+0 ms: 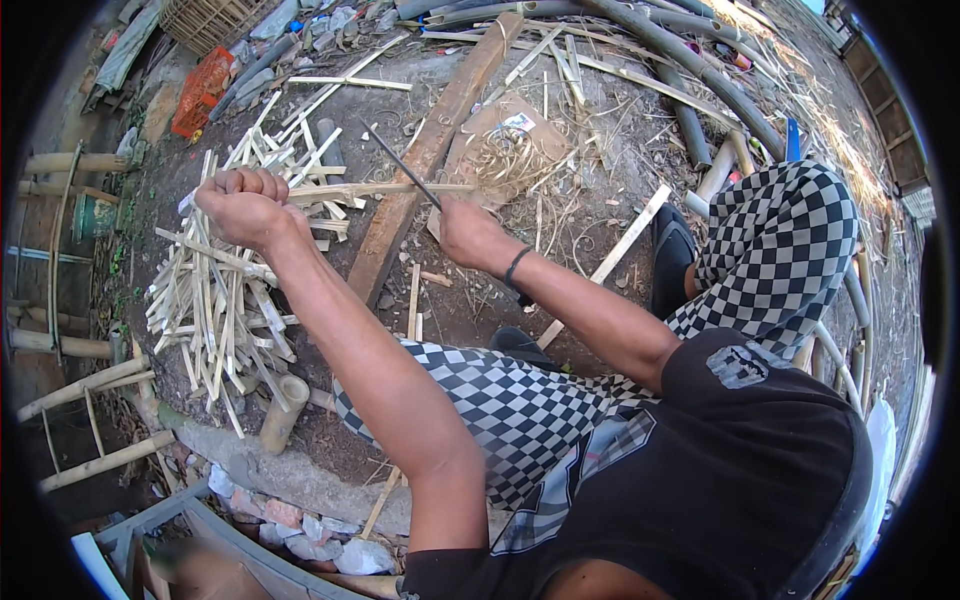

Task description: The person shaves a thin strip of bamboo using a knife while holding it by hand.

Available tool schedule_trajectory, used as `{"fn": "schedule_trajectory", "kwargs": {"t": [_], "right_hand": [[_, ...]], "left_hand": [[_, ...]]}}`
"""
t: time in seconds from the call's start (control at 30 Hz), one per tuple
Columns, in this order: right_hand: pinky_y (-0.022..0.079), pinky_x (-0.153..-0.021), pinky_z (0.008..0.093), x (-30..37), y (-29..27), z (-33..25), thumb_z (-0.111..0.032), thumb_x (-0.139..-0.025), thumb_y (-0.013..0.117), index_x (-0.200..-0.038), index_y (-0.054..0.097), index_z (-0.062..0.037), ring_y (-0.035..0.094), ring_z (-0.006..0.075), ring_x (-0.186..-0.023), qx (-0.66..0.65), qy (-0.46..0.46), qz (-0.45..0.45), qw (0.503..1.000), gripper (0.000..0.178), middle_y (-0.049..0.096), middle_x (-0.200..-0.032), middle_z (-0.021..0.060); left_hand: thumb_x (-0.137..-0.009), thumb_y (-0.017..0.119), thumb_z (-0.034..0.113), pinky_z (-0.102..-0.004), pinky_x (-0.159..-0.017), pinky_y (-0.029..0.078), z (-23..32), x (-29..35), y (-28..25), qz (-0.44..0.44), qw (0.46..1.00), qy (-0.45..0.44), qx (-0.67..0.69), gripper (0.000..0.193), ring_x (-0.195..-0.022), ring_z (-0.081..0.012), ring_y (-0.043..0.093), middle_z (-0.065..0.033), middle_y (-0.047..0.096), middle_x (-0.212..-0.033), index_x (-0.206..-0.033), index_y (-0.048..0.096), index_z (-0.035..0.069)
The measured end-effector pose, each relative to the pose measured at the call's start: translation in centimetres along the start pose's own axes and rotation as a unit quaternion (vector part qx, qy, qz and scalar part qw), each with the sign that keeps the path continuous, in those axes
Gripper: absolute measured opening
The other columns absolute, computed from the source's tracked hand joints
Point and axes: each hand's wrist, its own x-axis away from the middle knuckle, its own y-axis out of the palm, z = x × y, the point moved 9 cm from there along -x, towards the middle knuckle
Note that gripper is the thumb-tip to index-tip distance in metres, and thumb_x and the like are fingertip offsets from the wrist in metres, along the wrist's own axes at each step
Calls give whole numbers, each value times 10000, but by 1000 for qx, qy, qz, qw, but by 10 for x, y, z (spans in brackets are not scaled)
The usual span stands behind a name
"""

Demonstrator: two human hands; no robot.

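Note:
My left hand (245,210) is closed in a fist around one end of a pale bamboo strip (345,190). From there the strip runs right, across a long wooden plank (450,110). In my right hand (478,237) is the handle of a knife, mostly covered by the fingers. Its narrow dark blade (395,157) points up and left, crossing the strip above the plank. Below and around my left hand lies a heap of split bamboo strips (225,310). Thin curled shavings (510,158) sit on a cardboard piece (552,140) beyond my right hand.
An orange plastic crate (202,90) and a woven basket (210,22) are at the far left. Bamboo poles (690,60) lie along the far right. A short bamboo section (284,412) stands near my left knee. A loose slat (632,235) lies beside my right foot.

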Motion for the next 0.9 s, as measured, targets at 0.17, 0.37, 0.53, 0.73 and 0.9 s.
{"fn": "schedule_trajectory", "kwargs": {"t": [0.17, 0.37, 0.53, 0.73, 0.9], "right_hand": [[472, -732, 597, 22, 2, -25, -148, -957, 460, -1164, 473, 34, 613, 518, -770, -72, -47, 0, 996, 276, 621, -773, 322], [479, -762, 568, -15, 9, 15, -142, -951, 453, -1125, 469, 39, 608, 521, -791, -32, -62, 21, 997, 251, 623, -789, 322], [500, -771, 551, 8, 13, -6, -105, -938, 448, -1077, 487, 68, 617, 514, -784, -85, -61, 5, 994, 225, 636, -790, 305], [498, -815, 578, -29, 22, 70, -81, -896, 466, -1134, 492, 54, 633, 505, -913, 13, 11, 5, 1000, 275, 639, -954, 343], [500, -809, 580, 4, 22, 22, -99, -909, 452, -1125, 493, 46, 642, 496, -880, -61, 27, 9, 998, 264, 653, -896, 321]], "left_hand": [[-902, 346, 268, -290, -418, 140, 12, 2, 10, -27, 1000, 12, 0, 318, -426, -110, 171, 10, 228, -509, -621, 257, 150], [-885, 350, 274, -306, -422, 135, -2, 5, 11, -21, 1000, -9, 4, 324, -427, -111, 156, 16, 206, -505, -606, 217, 174], [-893, 343, 279, -300, -420, 127, 11, 3, 12, -67, 998, -7, 11, 335, -426, -109, 143, 22, 188, -502, -598, 219, 178], [-908, 332, 275, -291, -411, 142, -1, 4, 19, -59, 998, -4, 11, 334, -423, -109, 157, 9, 216, -503, -609, 237, 161], [-908, 330, 270, -297, -424, 131, 15, 8, 24, -63, 998, 1, 3, 325, -433, -111, 152, 15, 221, -509, -613, 238, 170]]}}
